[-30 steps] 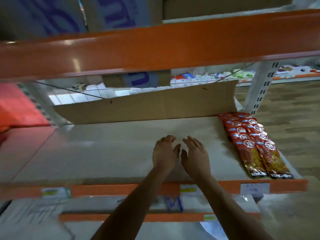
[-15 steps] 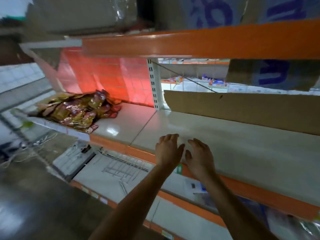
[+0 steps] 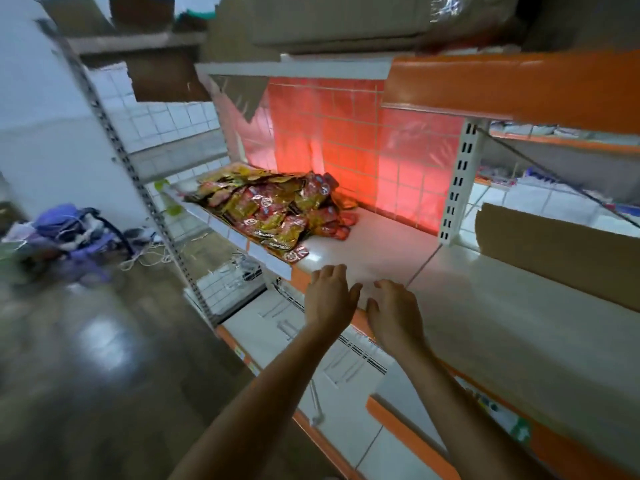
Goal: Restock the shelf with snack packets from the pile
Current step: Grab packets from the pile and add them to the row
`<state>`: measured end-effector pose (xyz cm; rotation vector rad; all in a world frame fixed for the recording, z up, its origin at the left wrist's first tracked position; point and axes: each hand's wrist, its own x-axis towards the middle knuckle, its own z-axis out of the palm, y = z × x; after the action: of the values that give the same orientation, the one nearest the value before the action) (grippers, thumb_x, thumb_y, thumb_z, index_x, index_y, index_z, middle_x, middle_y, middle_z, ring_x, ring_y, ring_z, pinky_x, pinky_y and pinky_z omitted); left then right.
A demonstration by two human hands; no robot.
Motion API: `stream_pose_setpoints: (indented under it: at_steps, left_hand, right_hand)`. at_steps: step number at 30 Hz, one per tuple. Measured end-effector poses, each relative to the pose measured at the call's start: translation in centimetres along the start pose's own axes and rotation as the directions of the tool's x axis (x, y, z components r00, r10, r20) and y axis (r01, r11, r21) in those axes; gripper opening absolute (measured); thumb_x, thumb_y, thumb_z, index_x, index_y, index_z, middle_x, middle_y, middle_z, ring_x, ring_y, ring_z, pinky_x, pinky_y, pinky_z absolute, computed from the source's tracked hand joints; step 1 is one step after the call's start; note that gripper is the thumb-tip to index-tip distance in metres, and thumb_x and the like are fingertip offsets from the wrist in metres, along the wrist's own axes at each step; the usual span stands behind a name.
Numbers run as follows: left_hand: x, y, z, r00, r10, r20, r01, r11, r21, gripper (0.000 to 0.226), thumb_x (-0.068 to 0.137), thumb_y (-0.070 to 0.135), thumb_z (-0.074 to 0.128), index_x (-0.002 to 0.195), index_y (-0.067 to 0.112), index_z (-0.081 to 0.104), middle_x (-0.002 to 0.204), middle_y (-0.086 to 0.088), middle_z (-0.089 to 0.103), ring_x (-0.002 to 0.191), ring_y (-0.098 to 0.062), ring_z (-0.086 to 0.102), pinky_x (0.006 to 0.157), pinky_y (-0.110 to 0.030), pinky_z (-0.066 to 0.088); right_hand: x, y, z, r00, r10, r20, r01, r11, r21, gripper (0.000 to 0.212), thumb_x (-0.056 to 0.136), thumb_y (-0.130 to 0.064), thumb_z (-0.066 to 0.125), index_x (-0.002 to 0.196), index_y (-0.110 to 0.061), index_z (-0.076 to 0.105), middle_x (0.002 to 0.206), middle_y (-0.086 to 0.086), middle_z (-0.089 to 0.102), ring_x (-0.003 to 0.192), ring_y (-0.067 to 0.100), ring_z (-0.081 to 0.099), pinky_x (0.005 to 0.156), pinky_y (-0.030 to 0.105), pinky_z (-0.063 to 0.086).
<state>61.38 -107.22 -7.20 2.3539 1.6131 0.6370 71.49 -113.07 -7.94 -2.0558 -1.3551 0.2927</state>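
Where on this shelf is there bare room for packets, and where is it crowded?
Bare shelf board lies between the packet pile and the white upright, and on rightward before the cardboard sheet. The left end is crowded with packets.

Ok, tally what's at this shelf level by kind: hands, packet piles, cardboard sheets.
Hands: 2, left hand and right hand
Packet piles: 1, the pile, packets too overlapped to count
Cardboard sheets: 1, the cardboard
Total: 4

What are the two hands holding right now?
Nothing. The left hand and the right hand are both empty, fingers loose, above the shelf's front edge. The snack packet pile lies further left, not touched.
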Motion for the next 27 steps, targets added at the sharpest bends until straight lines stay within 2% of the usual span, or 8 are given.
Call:
stream_pose_setpoints:
  at_steps: [4,10,14,16,18,22,24,27]
  left_hand:
    - [4.5,-4.7,-0.8,0.997,-0.080,-0.009,0.081,0.996,0.039,0.046,0.097,0.037,0.050,0.135,0.012,0.048,0.138,-0.010,0.050,0.128,-0.028,0.041,0.104,-0.037,0.036]
    - [11.6,-10.4,-2.3,0.981,-0.187,-0.043,0.189,0.981,0.049,0.035,0.097,0.027,0.053,0.126,0.008,0.051,0.125,-0.014,0.056,0.115,-0.029,0.050,0.091,-0.036,0.042]
    - [16.2,-13.3,-2.2,0.965,-0.254,-0.067,0.257,0.965,0.040,0.035,0.097,0.024,0.051,0.128,0.008,0.050,0.125,-0.014,0.056,0.115,-0.029,0.049,0.093,-0.037,0.043]
    - [18.3,-14.3,-2.1,0.958,-0.272,-0.095,0.276,0.961,0.035,0.035,0.096,0.021,0.051,0.128,0.008,0.049,0.127,-0.012,0.054,0.115,-0.028,0.049,0.094,-0.037,0.043]
    - [20.2,-15.0,-1.9,0.964,-0.241,-0.112,0.247,0.968,0.044,0.036,0.096,0.022,0.052,0.128,0.008,0.048,0.129,-0.011,0.053,0.116,-0.026,0.048,0.097,-0.036,0.043]
    - [23.4,-15.8,-1.6,0.977,-0.180,-0.112,0.187,0.980,0.061,0.043,0.095,0.029,0.055,0.132,0.009,0.044,0.133,-0.009,0.050,0.122,-0.025,0.044,0.102,-0.035,0.040]
    - [24.8,-15.9,-1.3,0.983,-0.143,-0.116,0.153,0.985,0.084,0.043,0.095,0.031,0.055,0.131,0.009,0.044,0.134,-0.008,0.049,0.124,-0.026,0.042,0.103,-0.035,0.038]
    - [26.6,-14.8,-0.8,0.995,-0.041,-0.091,0.044,0.999,0.031,0.036,0.093,0.025,0.058,0.125,0.009,0.051,0.127,-0.008,0.055,0.121,-0.026,0.046,0.101,-0.033,0.039]
  right_hand:
    - [4.9,-3.3,3.9,0.999,-0.005,0.040,0.001,0.996,0.086,0.038,0.093,-0.024,0.055,0.130,-0.015,0.051,0.128,0.005,0.058,0.116,0.022,0.053,0.096,0.033,0.045]
    - [12.3,-7.4,9.1,0.995,0.005,0.095,-0.016,0.993,0.114,0.037,0.091,-0.027,0.055,0.126,-0.014,0.051,0.123,0.009,0.061,0.112,0.028,0.055,0.087,0.032,0.043]
    - [16.2,-9.6,11.9,0.994,0.029,0.103,-0.047,0.982,0.183,0.034,0.089,-0.036,0.057,0.118,-0.018,0.051,0.114,0.004,0.064,0.106,0.027,0.059,0.074,0.029,0.040]
    - [17.8,-10.5,13.1,0.994,0.041,0.099,-0.057,0.985,0.165,0.039,0.088,-0.042,0.059,0.117,-0.017,0.049,0.114,0.004,0.063,0.105,0.027,0.059,0.075,0.031,0.043]
    - [19.0,-11.2,14.2,0.993,0.049,0.110,-0.061,0.992,0.111,0.055,0.085,-0.048,0.061,0.122,-0.012,0.042,0.119,0.009,0.061,0.109,0.029,0.058,0.077,0.033,0.044]
    - [19.9,-11.9,15.5,0.988,0.086,0.126,-0.092,0.995,0.042,0.083,0.077,-0.064,0.061,0.128,-0.007,0.031,0.121,0.013,0.058,0.109,0.032,0.058,0.070,0.029,0.038]
    - [20.2,-12.2,15.9,0.990,0.094,0.106,-0.099,0.994,0.048,0.081,0.080,-0.060,0.060,0.131,-0.007,0.026,0.119,0.012,0.059,0.105,0.030,0.061,0.069,0.028,0.039]
    - [20.4,-12.2,16.2,0.996,0.051,0.067,-0.055,0.997,0.058,0.060,0.090,-0.040,0.056,0.129,-0.010,0.023,0.113,0.009,0.063,0.096,0.026,0.065,0.064,0.025,0.043]
